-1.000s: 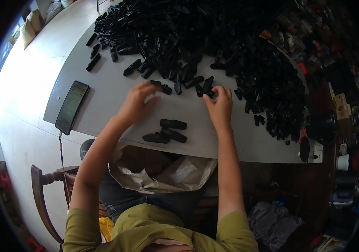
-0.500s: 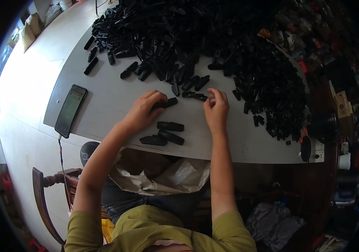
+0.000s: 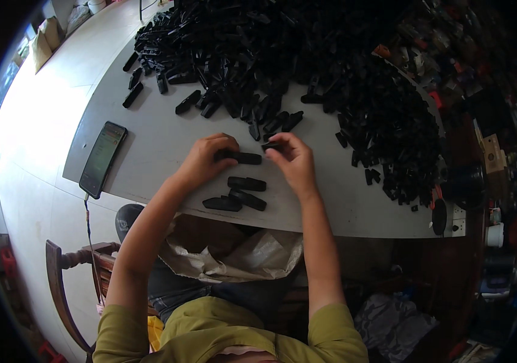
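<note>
My left hand (image 3: 205, 161) grips a long black plastic piece (image 3: 244, 158) on the grey table (image 3: 155, 151). My right hand (image 3: 293, 161) pinches a smaller black piece (image 3: 270, 146) just to the right of it, close to its end. Three similar black pieces (image 3: 237, 195) lie side by side near the table's front edge, below my hands. A big heap of black plastic parts (image 3: 307, 66) covers the far and right part of the table.
A phone (image 3: 103, 159) with a lit screen lies at the table's left edge, a cable hanging from it. An open bag (image 3: 234, 257) sits on my lap under the table edge. A wooden chair (image 3: 71, 272) stands at lower left. Cluttered shelves fill the right.
Both hands have drawn back from the heap toward me, each bringing a black piece. The two pieces are now held close together above the three lying pieces.
</note>
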{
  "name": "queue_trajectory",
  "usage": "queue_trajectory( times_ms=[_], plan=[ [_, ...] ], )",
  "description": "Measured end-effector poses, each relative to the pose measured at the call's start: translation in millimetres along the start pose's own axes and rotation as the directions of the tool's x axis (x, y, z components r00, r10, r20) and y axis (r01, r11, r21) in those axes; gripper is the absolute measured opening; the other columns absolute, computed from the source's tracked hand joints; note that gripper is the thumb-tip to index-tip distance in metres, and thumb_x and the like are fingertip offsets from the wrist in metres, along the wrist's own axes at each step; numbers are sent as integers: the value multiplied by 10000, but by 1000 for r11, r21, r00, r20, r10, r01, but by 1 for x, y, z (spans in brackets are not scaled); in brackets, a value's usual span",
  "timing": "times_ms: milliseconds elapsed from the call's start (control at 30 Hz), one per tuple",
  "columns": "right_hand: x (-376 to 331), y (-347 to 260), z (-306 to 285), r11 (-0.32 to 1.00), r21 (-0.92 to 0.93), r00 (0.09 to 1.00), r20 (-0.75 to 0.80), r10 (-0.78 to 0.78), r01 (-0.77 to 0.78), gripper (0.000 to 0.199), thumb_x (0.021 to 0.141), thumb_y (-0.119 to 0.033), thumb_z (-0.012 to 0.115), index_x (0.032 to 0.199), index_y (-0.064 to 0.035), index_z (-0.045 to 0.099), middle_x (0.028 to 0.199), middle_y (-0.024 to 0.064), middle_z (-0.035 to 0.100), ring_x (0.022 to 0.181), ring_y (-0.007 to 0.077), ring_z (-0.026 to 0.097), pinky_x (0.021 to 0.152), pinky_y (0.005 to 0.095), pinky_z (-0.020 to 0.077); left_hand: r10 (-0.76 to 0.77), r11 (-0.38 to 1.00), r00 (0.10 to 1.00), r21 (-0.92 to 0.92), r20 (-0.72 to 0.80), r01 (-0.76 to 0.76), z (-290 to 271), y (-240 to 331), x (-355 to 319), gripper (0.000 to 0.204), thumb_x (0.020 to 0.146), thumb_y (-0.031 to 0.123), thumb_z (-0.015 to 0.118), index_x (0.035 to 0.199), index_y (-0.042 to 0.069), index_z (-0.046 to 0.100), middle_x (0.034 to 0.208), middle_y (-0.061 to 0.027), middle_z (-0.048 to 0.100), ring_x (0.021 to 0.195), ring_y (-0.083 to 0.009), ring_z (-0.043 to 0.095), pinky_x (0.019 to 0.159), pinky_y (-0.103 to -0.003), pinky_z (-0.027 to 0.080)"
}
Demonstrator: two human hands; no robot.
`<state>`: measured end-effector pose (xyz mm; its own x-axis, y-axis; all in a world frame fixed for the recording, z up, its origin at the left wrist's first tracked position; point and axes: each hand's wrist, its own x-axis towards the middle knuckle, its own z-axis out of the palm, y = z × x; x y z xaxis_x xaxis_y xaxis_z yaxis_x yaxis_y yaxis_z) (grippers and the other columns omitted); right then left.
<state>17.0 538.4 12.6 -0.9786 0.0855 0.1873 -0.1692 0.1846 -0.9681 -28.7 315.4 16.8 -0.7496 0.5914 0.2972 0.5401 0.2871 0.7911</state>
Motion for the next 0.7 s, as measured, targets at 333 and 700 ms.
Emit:
queue_trajectory(
  times_ms=[333,700],
  plan=[
    [-4,-8,9,934,-255,967,117,-228,251,249,699,-89,814,895,-14,679,875,36,619,729,140,574,652,264,471,-102,995,995,-20,20,102,0,8,3,237,699,-28,722,923,-7,645,997,-116,643,925,-279,639,831,-346,510],
    [-4,-5,-8,840,-401,925,260,-277,365,254,649,-93,820,848,7,696,755,77,617,731,232,586,668,333,484,-27,996,996,-79,83,33,-5,0,8,208,710,-39,713,907,-17,650,989,-120,651,891,-266,647,787,-330,522]
  ],
)
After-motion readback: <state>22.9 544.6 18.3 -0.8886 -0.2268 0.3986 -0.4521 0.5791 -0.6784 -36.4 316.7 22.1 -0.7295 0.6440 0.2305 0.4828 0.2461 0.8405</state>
